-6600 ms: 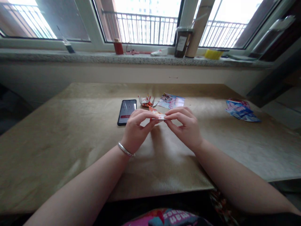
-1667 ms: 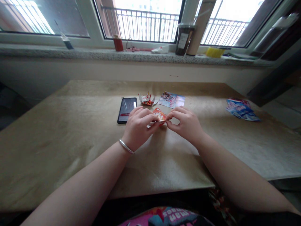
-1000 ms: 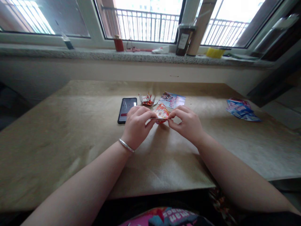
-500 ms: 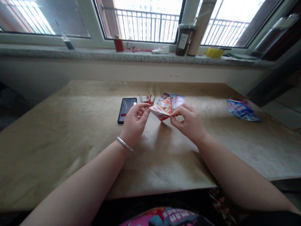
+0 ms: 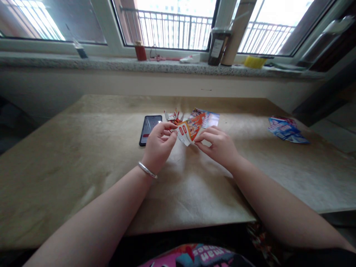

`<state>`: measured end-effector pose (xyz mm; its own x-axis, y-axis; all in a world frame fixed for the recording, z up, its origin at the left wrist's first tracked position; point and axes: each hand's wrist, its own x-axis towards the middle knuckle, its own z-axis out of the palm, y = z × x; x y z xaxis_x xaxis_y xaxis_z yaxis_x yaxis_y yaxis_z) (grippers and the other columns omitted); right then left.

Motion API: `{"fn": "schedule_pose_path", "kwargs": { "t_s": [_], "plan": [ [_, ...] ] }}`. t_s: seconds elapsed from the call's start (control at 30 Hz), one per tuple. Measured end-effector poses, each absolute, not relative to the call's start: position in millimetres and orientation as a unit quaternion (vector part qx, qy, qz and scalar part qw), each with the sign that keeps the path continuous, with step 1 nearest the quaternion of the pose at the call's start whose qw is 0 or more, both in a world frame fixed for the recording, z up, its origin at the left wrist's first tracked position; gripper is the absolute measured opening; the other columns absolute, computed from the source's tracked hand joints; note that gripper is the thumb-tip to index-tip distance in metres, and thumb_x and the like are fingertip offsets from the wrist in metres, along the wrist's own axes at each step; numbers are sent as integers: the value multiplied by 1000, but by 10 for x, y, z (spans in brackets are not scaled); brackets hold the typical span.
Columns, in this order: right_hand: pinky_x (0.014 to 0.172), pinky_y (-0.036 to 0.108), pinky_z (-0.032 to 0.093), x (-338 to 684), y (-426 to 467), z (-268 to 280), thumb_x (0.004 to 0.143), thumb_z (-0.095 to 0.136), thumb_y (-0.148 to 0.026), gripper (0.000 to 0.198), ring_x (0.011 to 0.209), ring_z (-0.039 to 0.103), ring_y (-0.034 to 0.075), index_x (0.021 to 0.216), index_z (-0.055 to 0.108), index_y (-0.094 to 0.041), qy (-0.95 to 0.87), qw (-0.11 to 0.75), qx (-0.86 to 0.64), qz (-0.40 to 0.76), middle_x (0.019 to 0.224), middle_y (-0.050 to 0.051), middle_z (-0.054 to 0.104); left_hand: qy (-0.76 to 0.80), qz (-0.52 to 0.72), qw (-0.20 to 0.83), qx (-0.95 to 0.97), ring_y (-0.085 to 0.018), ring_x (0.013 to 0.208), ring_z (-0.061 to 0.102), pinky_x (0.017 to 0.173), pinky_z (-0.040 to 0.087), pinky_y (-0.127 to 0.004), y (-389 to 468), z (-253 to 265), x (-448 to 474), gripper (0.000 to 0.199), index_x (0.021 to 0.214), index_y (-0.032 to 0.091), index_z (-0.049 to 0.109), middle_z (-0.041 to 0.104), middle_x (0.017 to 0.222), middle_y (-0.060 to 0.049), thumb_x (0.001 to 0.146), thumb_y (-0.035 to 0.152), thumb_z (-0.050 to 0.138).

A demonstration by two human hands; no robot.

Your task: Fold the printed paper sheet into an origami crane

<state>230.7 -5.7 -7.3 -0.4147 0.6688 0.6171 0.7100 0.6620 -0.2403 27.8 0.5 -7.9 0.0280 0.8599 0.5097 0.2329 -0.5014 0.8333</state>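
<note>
A printed paper sheet (image 5: 190, 128) is held above the bench (image 5: 83, 155) centre, pinched at its left edge by the left hand (image 5: 160, 142) and at its lower corner by the right hand (image 5: 218, 144). Judged light, limp, easily torn; best gripped at edges. Since 0.5 s ago it has been opened flatter and tilted upright.

One phone (image 5: 150, 129); two folded paper pieces (image 5: 190, 128); two flat leaflet lots (image 5: 283, 128).

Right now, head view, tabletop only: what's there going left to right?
Phone → left hand → orange printed paper held by both hands → right hand → blue leaflets near the table's right edge.
</note>
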Motion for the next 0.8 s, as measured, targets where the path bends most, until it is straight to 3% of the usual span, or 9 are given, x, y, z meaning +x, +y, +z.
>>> {"fn": "schedule_pose_path", "kwargs": {
  "t_s": [0.2,0.37,0.6,0.8],
  "plan": [
    [67,27,47,2296,-57,-77,81,60,-24,8,78,60,15,79,67,-21,-820,357,-447,9,86,3,67,413,487,106,763,-7,62,52,55,49,-18,-35,-53,261,14,89,17,61,57,85,-1,77,10,56],
    [61,25,47,2291,-78,-56,82,58,-25,11,67,59,11,85,69,-22,-789,374,-486,35,85,2,64,404,460,112,782,-7,63,52,57,49,-18,-46,-56,266,20,94,16,63,58,90,-3,79,7,54],
    [77,34,46,2297,-30,-64,80,62,-29,12,85,56,20,87,68,-22,-804,348,-482,-27,86,5,66,416,419,101,801,-10,70,54,62,49,-22,-60,-38,251,23,101,17,62,59,89,-3,80,12,54],
    [72,30,44,2307,-29,-64,80,62,-29,10,77,55,18,75,67,-22,-841,300,-450,-2,76,3,66,445,400,29,801,-20,95,52,89,45,-39,-47,-23,225,22,99,18,66,54,100,-7,88,28,49]
  ]
}}
